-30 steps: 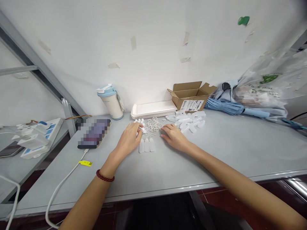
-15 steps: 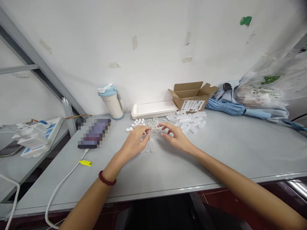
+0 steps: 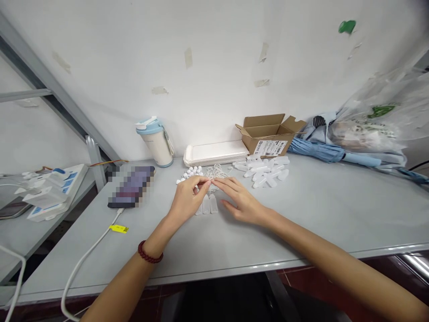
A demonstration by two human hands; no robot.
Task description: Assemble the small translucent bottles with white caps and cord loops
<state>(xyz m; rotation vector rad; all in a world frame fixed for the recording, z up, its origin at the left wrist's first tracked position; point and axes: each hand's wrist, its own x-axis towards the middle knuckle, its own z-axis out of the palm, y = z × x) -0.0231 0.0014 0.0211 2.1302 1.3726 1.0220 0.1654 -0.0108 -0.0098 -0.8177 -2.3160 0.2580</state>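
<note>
So, both hands meet over the middle of the grey table [image 3: 301, 214]. The left hand [image 3: 187, 200] (bead bracelet [image 3: 149, 254] on its wrist) has thumb and forefinger pinched on a small white piece [image 3: 205, 181], too tiny to name for sure. The right hand [image 3: 241, 202] has its fingers stretched out, forefinger tip meeting that same piece from 3 o'clock; can't tell whether it actually grips.

Just below the piece, at 6 o'clock, three little clear bottles [image 3: 207, 205] stand side by side on the table. At 11 o'clock from it sits a cluster of white caps [image 3: 189, 171], at 12 o'clock a tangle of white cord loops [image 3: 217, 171], and at 2 o'clock a heap of clear plastic tubes [image 3: 264, 169].

Further back there's a stack of white trays [image 3: 214, 153] at 12 o'clock, an open cardboard box [image 3: 268, 134] at 1 o'clock and a blue-lidded tumbler [image 3: 154, 142] at 10 o'clock. A phone [image 3: 131, 187] lies at 9 o'clock.
</note>
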